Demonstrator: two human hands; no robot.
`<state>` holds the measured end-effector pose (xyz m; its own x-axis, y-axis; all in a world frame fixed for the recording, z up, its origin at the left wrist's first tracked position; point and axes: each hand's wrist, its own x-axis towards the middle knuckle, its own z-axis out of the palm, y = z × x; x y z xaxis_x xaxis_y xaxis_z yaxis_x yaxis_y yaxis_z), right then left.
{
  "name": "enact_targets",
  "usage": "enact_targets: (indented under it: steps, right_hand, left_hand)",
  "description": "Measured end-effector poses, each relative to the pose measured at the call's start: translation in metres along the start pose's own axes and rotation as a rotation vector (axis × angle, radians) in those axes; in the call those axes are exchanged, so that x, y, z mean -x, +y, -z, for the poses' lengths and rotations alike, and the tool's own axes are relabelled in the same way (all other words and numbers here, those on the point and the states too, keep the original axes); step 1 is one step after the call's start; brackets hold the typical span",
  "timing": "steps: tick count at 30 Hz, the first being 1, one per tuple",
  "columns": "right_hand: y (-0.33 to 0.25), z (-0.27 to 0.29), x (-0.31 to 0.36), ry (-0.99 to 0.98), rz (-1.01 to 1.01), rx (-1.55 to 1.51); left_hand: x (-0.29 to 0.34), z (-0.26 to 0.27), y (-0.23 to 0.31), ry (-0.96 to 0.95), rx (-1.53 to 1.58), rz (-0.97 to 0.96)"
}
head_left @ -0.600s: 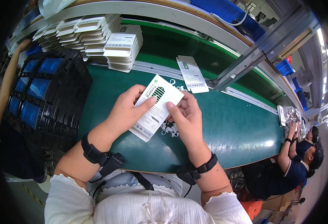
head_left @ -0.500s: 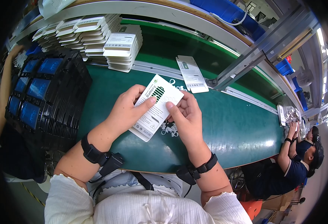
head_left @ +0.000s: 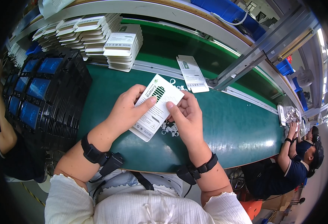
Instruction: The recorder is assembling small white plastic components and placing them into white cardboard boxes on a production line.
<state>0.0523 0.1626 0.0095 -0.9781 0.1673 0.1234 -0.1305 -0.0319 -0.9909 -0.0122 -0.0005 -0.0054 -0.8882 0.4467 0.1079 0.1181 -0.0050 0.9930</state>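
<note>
Between my two hands is a flat white battery box (head_left: 156, 112) with green and dark print, tilted above the green table. My left hand (head_left: 128, 106) grips its left edge, thumb on the printed face and fingers behind. On the right edge, my right hand (head_left: 186, 114) closes the same way, its thumb pressed on the face and its fingers curled behind. Under and beside the box lie small white looped pieces (head_left: 170, 129), partly hidden by my hands. Farther off, another flat white box (head_left: 192, 74) rests against the rail at the table's back edge.
At the back left stand stacks of flat white boxes (head_left: 122, 46). Black trays (head_left: 41, 89) holding blue-faced packs are piled at the left. A metal post (head_left: 242, 67) rises at the back right. Co-workers sit at the right (head_left: 292, 160) and far left.
My hands and the box stay almost still. At the far left, a co-worker's arm has drawn back from the area beyond the black trays.
</note>
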Motion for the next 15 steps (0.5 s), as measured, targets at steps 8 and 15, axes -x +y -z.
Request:
enact_targets:
  steps: [8,15]
  right_hand:
    - [0.0,0.0004,-0.0007,-0.003,-0.011,-0.001]
    - [-0.0004,0.0008,-0.0008,0.0,-0.009,-0.002]
  left_hand:
    - [-0.0001,0.0008,0.0003,-0.003,-0.014,0.013]
    - [-0.0008,0.0001,-0.0004,-0.003,-0.02,0.003]
